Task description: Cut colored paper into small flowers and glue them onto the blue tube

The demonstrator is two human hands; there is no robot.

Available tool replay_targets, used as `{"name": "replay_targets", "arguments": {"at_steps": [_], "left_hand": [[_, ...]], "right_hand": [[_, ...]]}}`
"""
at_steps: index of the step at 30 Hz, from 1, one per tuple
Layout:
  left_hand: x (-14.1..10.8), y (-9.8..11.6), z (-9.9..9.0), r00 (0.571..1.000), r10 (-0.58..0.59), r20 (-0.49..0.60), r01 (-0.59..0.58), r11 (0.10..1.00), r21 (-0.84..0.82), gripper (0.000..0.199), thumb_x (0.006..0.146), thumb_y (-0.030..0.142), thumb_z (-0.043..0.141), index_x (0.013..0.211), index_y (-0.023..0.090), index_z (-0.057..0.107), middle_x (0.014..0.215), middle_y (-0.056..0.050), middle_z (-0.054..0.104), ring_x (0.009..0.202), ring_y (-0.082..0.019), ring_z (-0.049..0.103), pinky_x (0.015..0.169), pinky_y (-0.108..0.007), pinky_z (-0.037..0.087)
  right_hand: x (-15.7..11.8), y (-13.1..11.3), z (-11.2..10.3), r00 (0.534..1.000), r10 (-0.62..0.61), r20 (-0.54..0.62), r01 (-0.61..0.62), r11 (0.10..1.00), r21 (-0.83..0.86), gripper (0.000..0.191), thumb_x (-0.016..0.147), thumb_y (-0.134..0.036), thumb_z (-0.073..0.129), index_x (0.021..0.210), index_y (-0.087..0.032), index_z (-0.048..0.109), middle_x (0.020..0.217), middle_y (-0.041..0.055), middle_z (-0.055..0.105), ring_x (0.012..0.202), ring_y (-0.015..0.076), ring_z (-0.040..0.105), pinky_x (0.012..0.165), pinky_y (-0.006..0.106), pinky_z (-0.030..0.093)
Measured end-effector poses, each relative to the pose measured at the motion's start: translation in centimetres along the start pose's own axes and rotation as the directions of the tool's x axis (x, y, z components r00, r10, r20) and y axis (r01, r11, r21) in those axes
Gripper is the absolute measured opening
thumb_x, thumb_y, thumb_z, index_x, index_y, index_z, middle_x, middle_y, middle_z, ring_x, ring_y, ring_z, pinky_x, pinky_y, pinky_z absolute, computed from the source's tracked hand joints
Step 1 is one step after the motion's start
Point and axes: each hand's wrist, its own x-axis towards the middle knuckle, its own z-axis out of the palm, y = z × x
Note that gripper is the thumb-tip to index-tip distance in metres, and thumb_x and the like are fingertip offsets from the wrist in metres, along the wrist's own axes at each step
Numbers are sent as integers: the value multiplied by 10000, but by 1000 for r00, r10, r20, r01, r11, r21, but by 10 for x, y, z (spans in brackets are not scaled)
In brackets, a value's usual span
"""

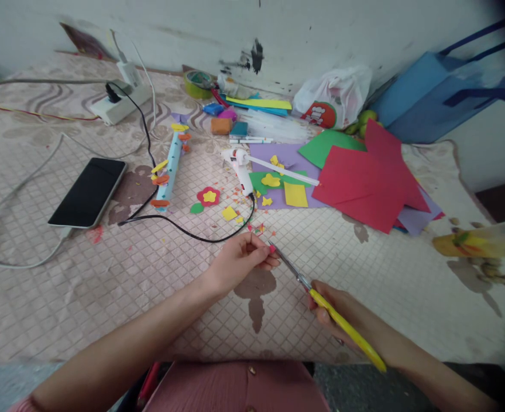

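Observation:
Between its thumb and fingers, my left hand (244, 257) pinches a small red paper piece (272, 249). My right hand (336, 309) is closed around the yellow-handled scissors (342, 323), whose blades point up and left, with the tips beside the red piece. Beyond my hands lie a red paper flower (208, 197) with a yellow centre, a green leaf shape (197, 208) and a yellow paper square (229, 213). A white glue gun (240, 171) with a long clear stick rests behind them, its black cord curving toward my left hand.
Sheets of red paper (359, 186) and purple paper (259, 157) lie at the back right, near a blue bag (424, 97). A decorated light blue strip (170, 169), a phone (88, 193) and a power strip (119, 103) with cables are on the left. Paper scraps dot the cloth.

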Motion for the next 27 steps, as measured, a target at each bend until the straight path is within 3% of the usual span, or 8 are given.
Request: {"name": "replay_targets", "arguments": {"at_steps": [18,27], "left_hand": [[1,-1,-1,1000,1,-9,-1,1000,7,138,791,184,603,732,130,490,710,-30,656,678,-107,640,668,-235,488],[2,-2,-1,1000,4,3,-4,1000,-9,153,780,189,618,730,127,487,705,-35,661,672,-113,644,661,-238,496]], "right_hand": [[7,20,4,993,111,43,-114,991,65,169,765,-334,543,680,-198,489,595,-20,496,492,86,436,430,188,353],[0,5,1,1000,-15,-27,14,999,-45,200,787,-364,531,697,-203,453,639,-18,506,548,101,452,507,218,395]]}}
